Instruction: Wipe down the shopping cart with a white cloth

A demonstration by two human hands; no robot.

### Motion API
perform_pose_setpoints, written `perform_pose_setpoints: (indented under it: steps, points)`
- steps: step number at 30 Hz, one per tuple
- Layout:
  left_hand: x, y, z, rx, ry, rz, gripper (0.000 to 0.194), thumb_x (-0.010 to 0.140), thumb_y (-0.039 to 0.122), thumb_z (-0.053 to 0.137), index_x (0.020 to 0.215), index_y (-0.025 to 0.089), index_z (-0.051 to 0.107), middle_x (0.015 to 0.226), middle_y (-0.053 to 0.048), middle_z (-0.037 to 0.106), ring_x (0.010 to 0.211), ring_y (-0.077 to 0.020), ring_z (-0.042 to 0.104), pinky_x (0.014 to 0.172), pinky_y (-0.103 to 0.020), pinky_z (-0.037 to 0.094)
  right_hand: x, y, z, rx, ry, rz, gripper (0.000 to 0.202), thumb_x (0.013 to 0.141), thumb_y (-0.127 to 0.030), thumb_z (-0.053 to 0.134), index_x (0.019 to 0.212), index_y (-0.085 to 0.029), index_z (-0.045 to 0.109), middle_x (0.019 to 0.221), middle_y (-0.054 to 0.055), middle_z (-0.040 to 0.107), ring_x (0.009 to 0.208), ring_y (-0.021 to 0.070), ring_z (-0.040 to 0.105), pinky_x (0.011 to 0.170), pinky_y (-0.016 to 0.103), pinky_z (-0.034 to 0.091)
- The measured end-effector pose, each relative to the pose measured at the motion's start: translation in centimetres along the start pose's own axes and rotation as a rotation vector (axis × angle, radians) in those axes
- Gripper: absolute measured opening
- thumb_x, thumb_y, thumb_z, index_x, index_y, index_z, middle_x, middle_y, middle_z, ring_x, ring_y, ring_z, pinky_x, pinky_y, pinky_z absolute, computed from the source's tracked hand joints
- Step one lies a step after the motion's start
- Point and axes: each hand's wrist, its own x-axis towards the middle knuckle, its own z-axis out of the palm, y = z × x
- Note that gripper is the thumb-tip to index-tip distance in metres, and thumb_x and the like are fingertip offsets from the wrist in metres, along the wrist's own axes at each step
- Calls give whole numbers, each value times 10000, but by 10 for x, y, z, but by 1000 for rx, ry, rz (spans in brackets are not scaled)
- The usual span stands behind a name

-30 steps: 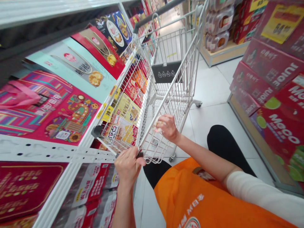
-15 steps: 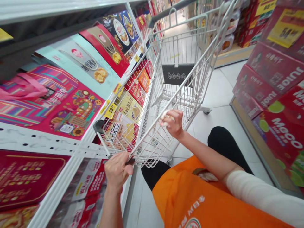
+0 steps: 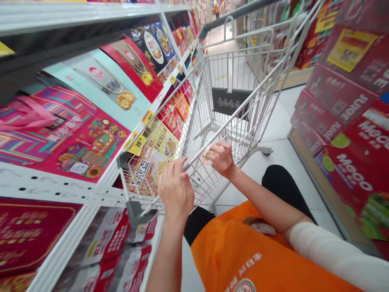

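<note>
A grey wire shopping cart [image 3: 226,125] stands before me. My left hand [image 3: 176,187] is at the top rail of its near side, behind the grey corner cap [image 3: 136,211]. Its fingers are stretched out and loosely together over the rail, not wrapped round it. Further along that rail is my right hand [image 3: 222,159], its fingers curled round a small, pale, crumpled thing [image 3: 210,155]. What this is I cannot make out. Through the cart's wires the basket's floor shows. A black panel [image 3: 232,103] with round symbols hangs on the cart's inner end.
Shelves on the left hold gift boxes, among them a pale blue box [image 3: 106,83] and a pink striped bag [image 3: 60,129]. Yellow price tags [image 3: 136,145] line the shelf edge. Stacked red drink cartons [image 3: 352,162] stand at the right. Far down the aisle is a person [image 3: 216,8].
My left hand has let go of the cart's near corner and moved right and up along the rail, fingers straightening. My right hand stays almost in place. The view has shifted slightly.
</note>
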Motion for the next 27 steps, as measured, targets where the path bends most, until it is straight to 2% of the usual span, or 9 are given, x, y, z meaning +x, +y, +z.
perform_pose_setpoints:
  steps: [4,7,10,12,14,17,23,25,27]
  points:
    - [16,-1,34,168,34,124,829,954,659,-34,926,200,655,796,-81,685,726,-215,599,675,-352,356,6,4,-2,18,54,180,103,945,-244,578,991,-303,648,1094,42,617,1082,232,516,935,439,494]
    - [21,-15,43,147,46,119,828,942,657,-81,811,216,608,725,-60,666,664,-190,571,647,-336,321,10,4,2,73,-77,-12,139,936,-231,598,1037,-310,651,1124,31,626,1109,217,511,940,406,498]
    - [27,-29,43,104,58,94,862,923,685,-100,790,218,613,703,-55,675,634,-186,563,627,-327,306,13,23,6,97,-216,-232,145,930,-269,630,1059,-331,652,1133,7,636,1106,201,519,934,384,508]
    - [32,-37,41,79,42,63,897,910,703,-109,812,217,638,708,-56,690,638,-186,578,628,-320,309,16,42,6,68,-184,-131,127,943,-273,613,1049,-328,653,1124,13,633,1086,208,520,934,402,505]
    - [37,-44,40,64,19,30,919,905,708,-114,835,218,659,715,-59,702,656,-189,599,633,-317,313,18,57,7,27,-65,76,142,959,-234,568,1039,-319,650,1116,29,619,1075,224,511,936,432,499]
    - [42,-54,41,62,-11,-2,863,939,656,-73,819,223,665,706,-60,702,663,-192,613,626,-319,307,20,61,15,22,10,209,237,962,-174,515,1089,-332,636,1138,36,596,1108,241,504,959,465,494]
    - [48,-71,39,57,-87,-38,575,935,473,156,806,225,659,748,-51,718,683,-200,635,633,-330,294,35,59,29,115,-449,-275,226,949,-255,602,1129,-388,628,1135,-26,635,1118,182,549,1027,394,501]
    - [51,-77,34,79,-108,-72,559,923,461,176,784,226,664,744,-53,722,689,-212,633,640,-338,301,40,76,21,88,-458,-329,199,964,-250,582,1108,-376,636,1144,-31,643,1114,173,555,1009,374,509]
    - [57,-80,29,85,-158,-102,614,940,475,140,754,231,672,725,-51,720,680,-214,624,651,-344,327,43,94,10,45,-368,-299,212,969,-246,576,1132,-372,628,1150,-21,646,1124,184,546,985,374,517]
